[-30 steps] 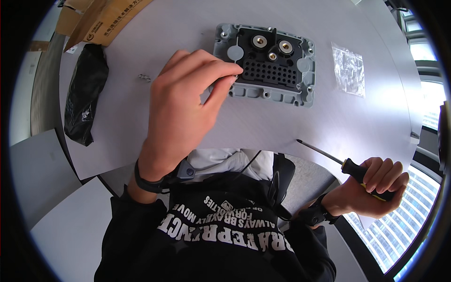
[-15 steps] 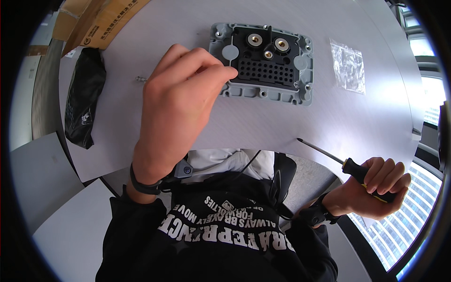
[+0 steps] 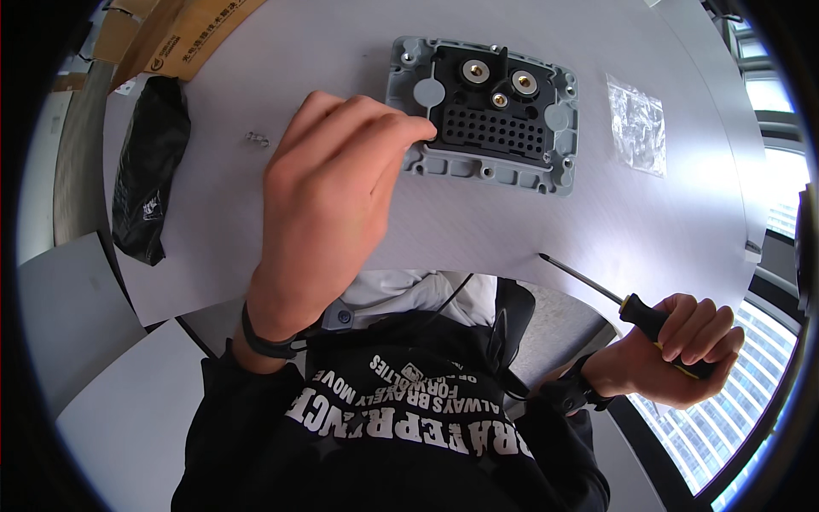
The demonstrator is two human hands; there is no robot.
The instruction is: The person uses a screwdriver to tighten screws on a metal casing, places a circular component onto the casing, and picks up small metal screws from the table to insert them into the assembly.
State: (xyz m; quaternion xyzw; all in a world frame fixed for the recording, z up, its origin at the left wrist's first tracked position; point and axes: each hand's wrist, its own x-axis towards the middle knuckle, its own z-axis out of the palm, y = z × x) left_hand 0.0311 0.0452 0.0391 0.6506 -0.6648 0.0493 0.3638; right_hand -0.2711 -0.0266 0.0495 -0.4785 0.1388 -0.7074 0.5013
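A grey housing plate [image 3: 517,178] lies on the table at the far middle. Set into it is a black insert [image 3: 450,101] with rows of small holes, two large metal rings and a smaller one. My left hand [image 3: 328,196] reaches to the insert's lower left corner, thumb and fingers pinched together there. Whatever sits between those fingertips is hidden. At the right, my right hand [image 3: 682,354] is wrapped around the black and yellow handle of a screwdriver [image 3: 641,316]. Its shaft points up and left, with the tip by the table's near edge.
Left of my left hand lie a few small metal pieces [image 3: 257,138], perhaps screws. A black pouch [image 3: 152,171] rests along the left table edge, below a cardboard box [image 3: 200,38]. Right of the plate is a clear plastic bag [image 3: 637,126]. Windows are at the right.
The plate appears slightly further right in the view. My left fingertips remain at the insert's corner, and the hand has turned a little. The right hand still holds the screwdriver almost unmoved.
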